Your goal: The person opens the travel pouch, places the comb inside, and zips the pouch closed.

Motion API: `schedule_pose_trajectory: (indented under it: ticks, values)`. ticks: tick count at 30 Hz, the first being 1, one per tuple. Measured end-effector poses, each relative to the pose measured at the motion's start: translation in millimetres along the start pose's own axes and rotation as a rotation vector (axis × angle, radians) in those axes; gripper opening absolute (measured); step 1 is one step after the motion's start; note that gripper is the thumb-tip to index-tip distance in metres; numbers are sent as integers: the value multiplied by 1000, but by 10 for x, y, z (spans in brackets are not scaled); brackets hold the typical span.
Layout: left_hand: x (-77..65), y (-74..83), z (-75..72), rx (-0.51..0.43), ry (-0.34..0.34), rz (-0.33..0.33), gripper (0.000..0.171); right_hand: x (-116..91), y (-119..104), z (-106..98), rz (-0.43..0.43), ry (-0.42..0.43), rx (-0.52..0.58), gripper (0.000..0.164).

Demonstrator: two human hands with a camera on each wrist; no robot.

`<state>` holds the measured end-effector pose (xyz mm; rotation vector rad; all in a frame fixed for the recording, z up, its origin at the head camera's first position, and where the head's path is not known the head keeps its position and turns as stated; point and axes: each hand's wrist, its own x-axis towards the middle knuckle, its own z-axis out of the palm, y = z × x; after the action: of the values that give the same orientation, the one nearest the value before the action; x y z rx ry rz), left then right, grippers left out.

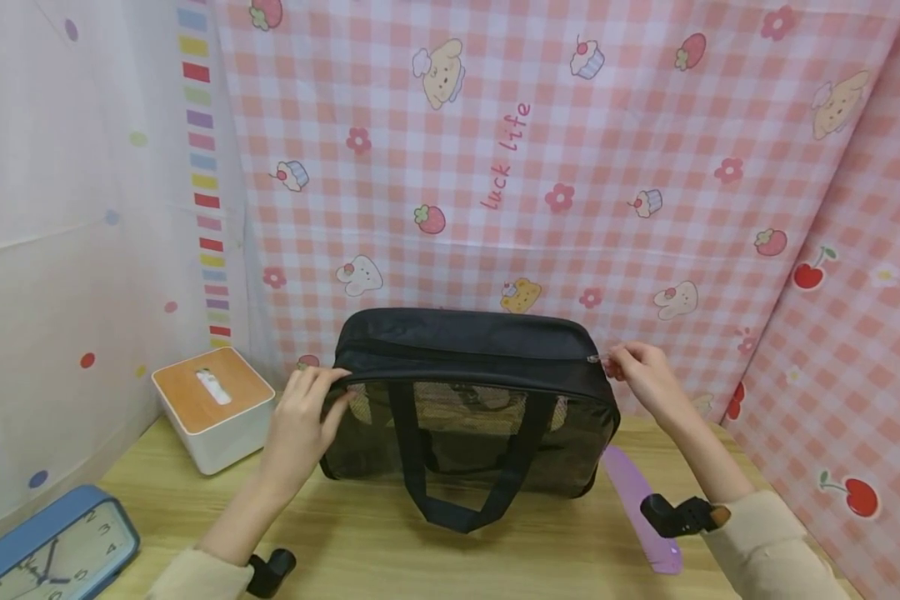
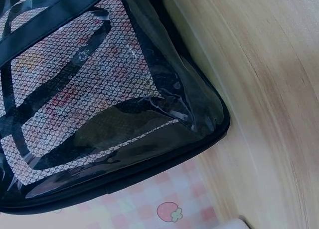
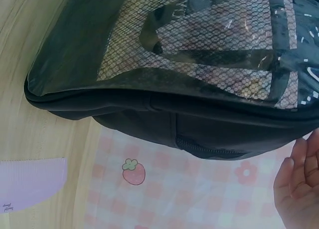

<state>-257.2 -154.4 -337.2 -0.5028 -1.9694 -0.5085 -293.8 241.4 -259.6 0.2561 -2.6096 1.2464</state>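
Observation:
A black handbag [image 1: 465, 512] with see-through front and mesh panels stands upright on the table, one strap hanging in front. My left hand [image 1: 300, 417] grips its top left corner, fingers over the edge and thumb lower at the front. At the far right end of the top zipper, my right hand [image 1: 641, 375] pinches the zipper pull [image 1: 594, 359] between thumb and fingers. The left wrist view shows the clear side and mesh [image 2: 84, 84] of the bag, without the hand. In the right wrist view, part of my right hand [image 3: 299, 186] shows beside the bag's edge.
A translucent purple comb [image 1: 641, 504] lies right of the bag. To the left stand a white tissue box [image 1: 232, 437] with a wooden lid and a blue clock [image 1: 67, 542]. A pink checked cloth [image 1: 450, 167] hangs behind. Both wrists carry black cameras.

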Motion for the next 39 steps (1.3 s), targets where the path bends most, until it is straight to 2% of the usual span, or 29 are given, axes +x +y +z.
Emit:
schedule_pose_trajectory:
  ticks: [13, 18, 27, 39]
  values:
    - [2, -7, 14, -9, 18, 5, 30, 51, -107, 41, -9, 2, -47, 39]
    - [-4, -6, 13, -5, 21, 0, 31, 55, -144, 70, -28, 12, -71, 34]
    - [-11, 6, 23, -9, 25, 1, 30, 80, -247, 144, -60, 16, -44, 31]
    - [-15, -2, 38, -12, 36, 8, 31, 111, -389, 189, -121, -2, -110, 29]
